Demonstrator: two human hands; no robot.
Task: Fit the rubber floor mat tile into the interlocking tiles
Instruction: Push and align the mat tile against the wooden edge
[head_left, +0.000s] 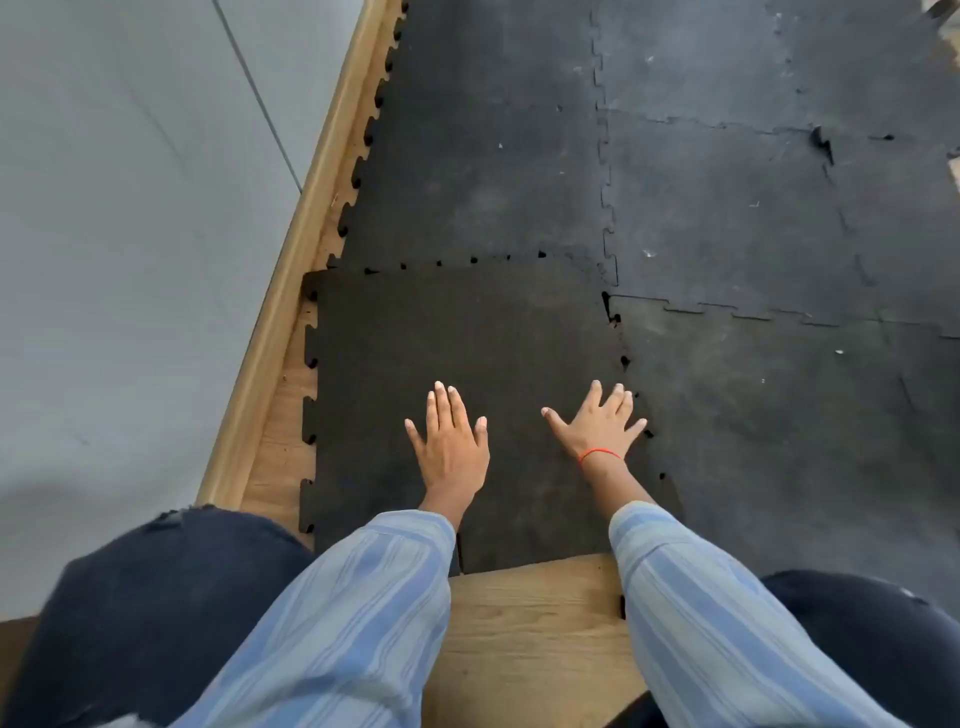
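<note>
A dark rubber mat tile (441, 338) with toothed edges lies flat on the floor in front of me. Its far edge and right edge meet the laid interlocking tiles (753, 208), with small gaps showing along both seams. My left hand (451, 441) rests palm down on the tile's near middle, fingers spread. My right hand (600, 423), a red band at its wrist, presses flat near the tile's right seam, fingertips at the teeth. Neither hand holds anything.
A pale wooden skirting board (291, 291) and grey wall (104, 234) run along the left. Bare wood floor (530, 623) shows in front of my knees (156, 597) and in a strip left of the tile. One far tile corner (821, 137) is lifted.
</note>
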